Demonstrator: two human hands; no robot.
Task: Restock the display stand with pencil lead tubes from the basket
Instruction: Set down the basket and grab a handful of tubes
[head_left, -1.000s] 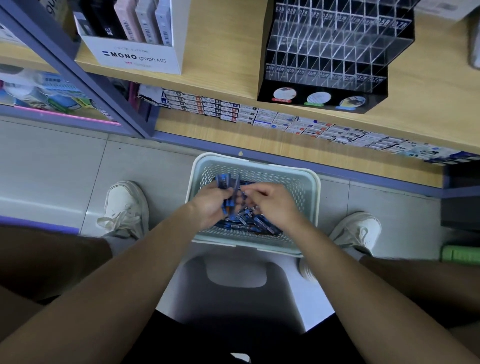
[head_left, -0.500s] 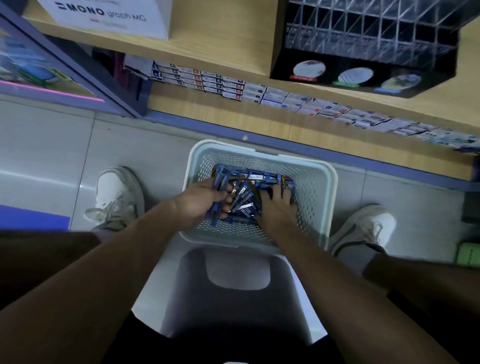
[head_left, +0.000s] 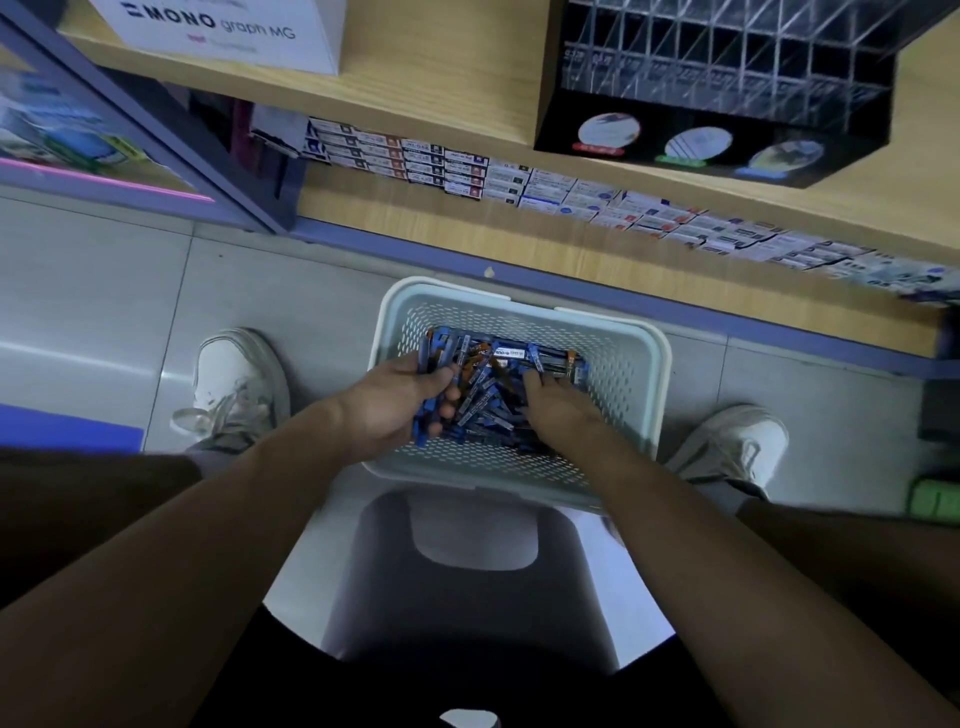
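A pale perforated basket (head_left: 631, 358) stands on the floor between my feet, holding a heap of blue pencil lead tubes (head_left: 511, 364). My left hand (head_left: 397, 400) is at the basket's left side, closed around a bundle of several blue tubes. My right hand (head_left: 558, 405) lies palm down in the heap with its fingers spread among the tubes; what it holds is hidden. The black display stand (head_left: 722, 109) with clear grid compartments sits on the wooden shelf at the upper right, well above both hands.
A white MONO graph MG box (head_left: 228, 31) stands on the shelf (head_left: 441, 67) at upper left. Rows of small boxes (head_left: 571, 192) line the lower shelf. My white shoes (head_left: 239, 384) flank the basket, and a grey stool (head_left: 467, 571) is beneath me.
My hands have parted: the left stays closed on its tube bundle at the basket's left, the right has dropped flat into the heap. The view has tilted further down.
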